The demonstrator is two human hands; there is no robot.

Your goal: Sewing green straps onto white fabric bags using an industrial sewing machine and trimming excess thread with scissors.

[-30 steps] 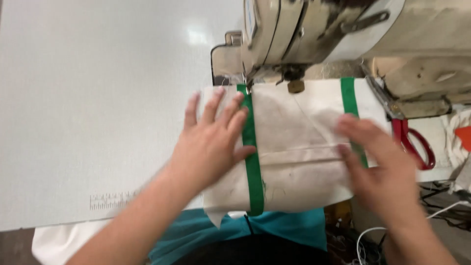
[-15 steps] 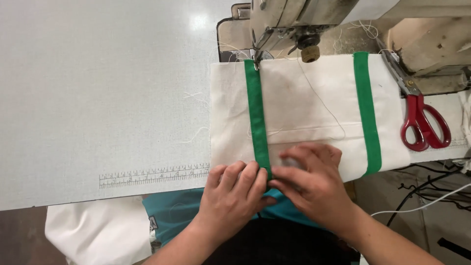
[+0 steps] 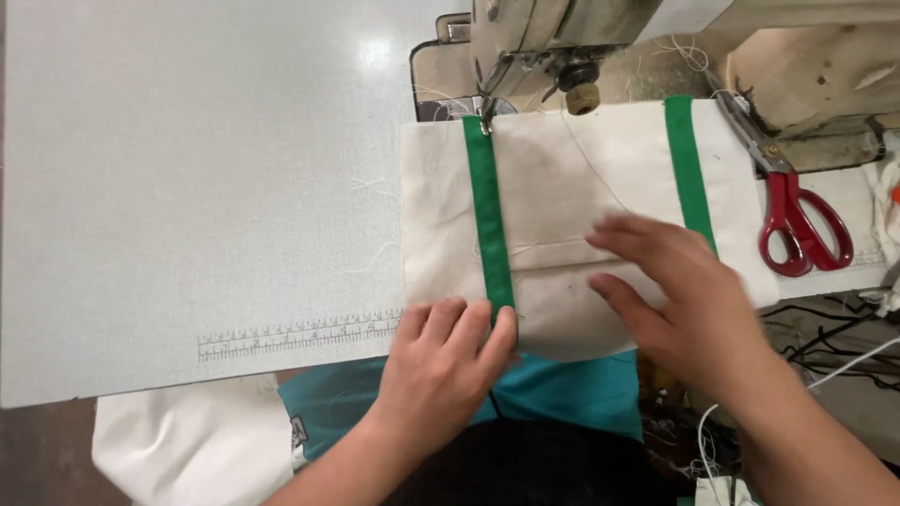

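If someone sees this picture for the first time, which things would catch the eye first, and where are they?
Probably the two bright green strips running down the cream fabric piece at the centre, below the sewing machine. The left hand presses the fabric's near edge at the left strip, and the right hand lies flat between the strips. Red-handled scissors rest at the right.

The cream canvas piece with two green webbing strips (image 3: 562, 225) lies flat on the pale grey desk (image 3: 187, 187), its far edge under the beige sewing machine (image 3: 581, 37). Left hand (image 3: 441, 370) sits at its near edge on the left strip; right hand (image 3: 680, 300) lies right of that. Red-handled scissors (image 3: 797, 220) lie just right of the canvas.
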